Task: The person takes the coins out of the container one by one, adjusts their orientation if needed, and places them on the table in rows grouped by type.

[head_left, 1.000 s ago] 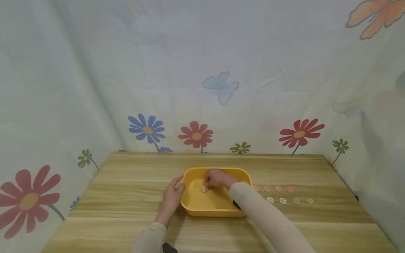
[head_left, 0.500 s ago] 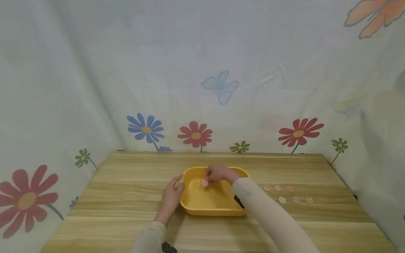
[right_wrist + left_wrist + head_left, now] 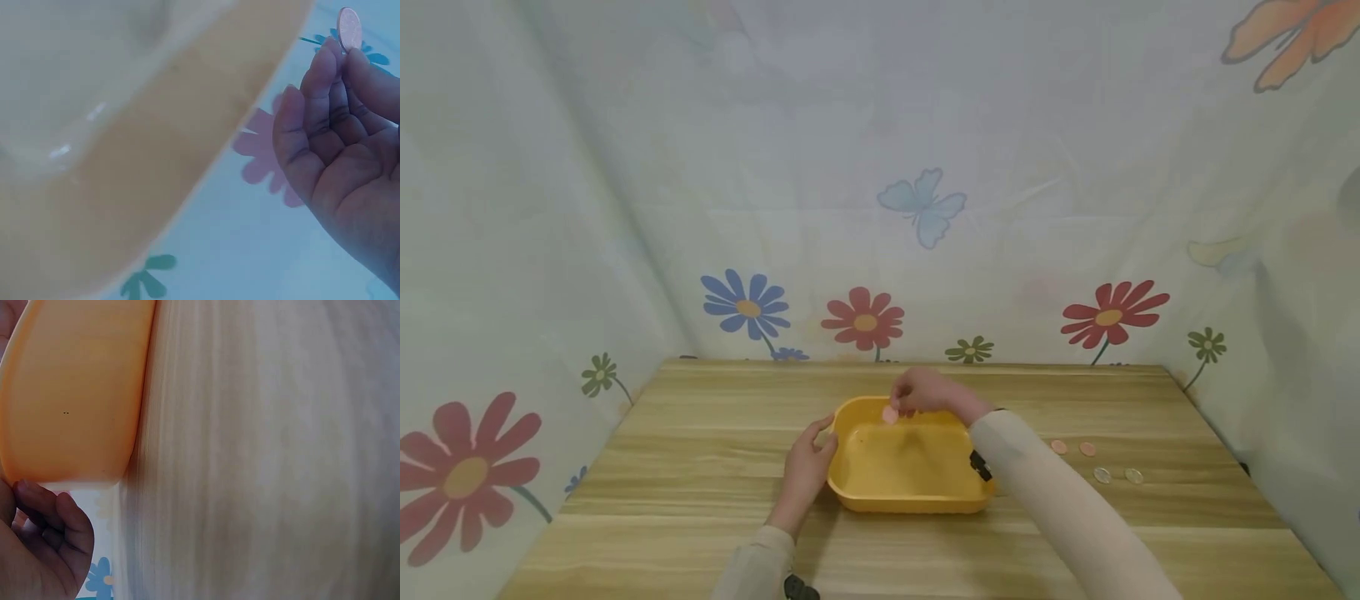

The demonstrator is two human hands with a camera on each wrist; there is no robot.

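Note:
A yellow plastic basin (image 3: pixel 917 503) stands on the wooden table, and my left hand (image 3: pixel 806 468) holds it at its left side. In the left wrist view the thumb and curled fingers meet at the basin's corner. My right hand (image 3: pixel 931 392) is raised over the basin's far rim. Between thumb and fingertips it pinches a copper-coloured coin (image 3: pixel 350 29), seen nearly edge-on in the right wrist view; the basin wall fills that view's left side. To the right lie two copper-coloured coins (image 3: pixel 1058 447) and two silvery coins (image 3: pixel 1102 476), beside the right sleeve.
The wood-patterned table (image 3: pixel 737 408) reaches back to a white curtain (image 3: pixel 805 167) printed with flowers and butterflies, which also hangs at both sides. The right sleeve (image 3: pixel 1060 500) crosses the basin's right end and covers part of the table.
My right hand has lifted the coin from low inside the basin up towards the far rim. Its sleeve has shifted right, hiding some of the table coins. The left hand stays still.

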